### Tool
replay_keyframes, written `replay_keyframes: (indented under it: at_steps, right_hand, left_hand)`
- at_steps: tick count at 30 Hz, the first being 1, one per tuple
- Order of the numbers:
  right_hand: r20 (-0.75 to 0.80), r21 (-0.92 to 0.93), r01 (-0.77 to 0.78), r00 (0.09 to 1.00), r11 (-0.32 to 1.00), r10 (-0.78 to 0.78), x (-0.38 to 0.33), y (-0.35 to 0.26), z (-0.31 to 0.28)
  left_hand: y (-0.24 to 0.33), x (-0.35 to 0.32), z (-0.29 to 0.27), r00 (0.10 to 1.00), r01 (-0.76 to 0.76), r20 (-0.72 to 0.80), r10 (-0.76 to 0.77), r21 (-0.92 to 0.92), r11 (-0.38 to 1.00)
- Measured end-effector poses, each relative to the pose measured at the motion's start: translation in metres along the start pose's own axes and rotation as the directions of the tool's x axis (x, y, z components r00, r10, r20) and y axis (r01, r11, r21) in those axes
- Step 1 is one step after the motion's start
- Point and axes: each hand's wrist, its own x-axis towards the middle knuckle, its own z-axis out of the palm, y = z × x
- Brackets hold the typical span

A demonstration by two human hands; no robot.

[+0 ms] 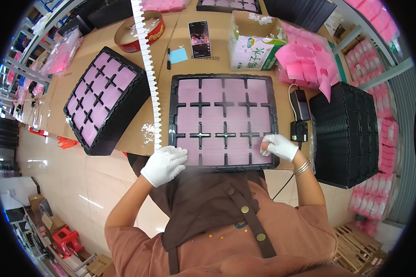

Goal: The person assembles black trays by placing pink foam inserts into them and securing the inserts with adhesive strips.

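A black divided plastic tray (190, 111) lies in front of me, its compartments lined with pink foam sheets (212, 111). My left hand (165, 165), in a white glove, rests with outstretched fingers on the tray's lower left corner. Over the lower right compartment is my right hand (280, 147), also gloved, with bare fingertips showing. Its fingers are curled together at the foam; whatever they pinch, if anything, is hidden. To the left stands a tilted stack of black trays (120, 121) with pink foam in the top one.
Nested black trays (345, 134) stand at the right. Behind are a carton (253, 48), pink foam pieces (307, 62), a phone (199, 40), a pen (168, 58), blue paper (178, 55) and a round red tin (130, 45). A white toothed strip (149, 64) crosses the cardboard-covered table (185, 68). A black adapter (301, 105) lies beside the tray.
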Motion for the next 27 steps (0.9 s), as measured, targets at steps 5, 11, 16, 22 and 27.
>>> replay_keyframes:
  at_steps: [5, 11, 16, 22, 27]
  right_hand:
    - [0.051, -0.315, 0.039, 0.998, 0.948, -0.024, -0.003, -0.013, 0.026]
    - [-0.732, -0.660, -0.293, 0.458, 0.692, -0.505, -0.003, 0.023, -0.004]
    - [-0.794, -0.444, -0.082, 0.497, 0.892, -0.349, 0.010, 0.042, -0.005]
    - [-0.849, -0.085, 0.428, 0.442, 0.900, -0.291, -0.012, -0.017, 0.023]
    - [-0.517, 0.085, 0.597, 0.711, 0.798, -0.477, 0.037, -0.109, 0.074]
  left_hand:
    - [0.025, -0.001, 0.021, 0.964, 0.117, -0.230, -0.134, -0.088, 0.989]
    - [0.011, -0.016, 0.051, 0.503, 0.582, -0.543, -0.672, -0.362, 0.728]
    - [0.001, 0.004, 0.061, 0.335, 0.622, -0.360, -0.871, -0.610, 0.491]
    - [0.011, -0.033, 0.062, 0.231, -0.112, -0.278, -0.932, -0.960, 0.258]
    - [0.001, -0.135, -0.033, -0.037, -0.185, -0.464, -0.885, -0.867, 0.462]
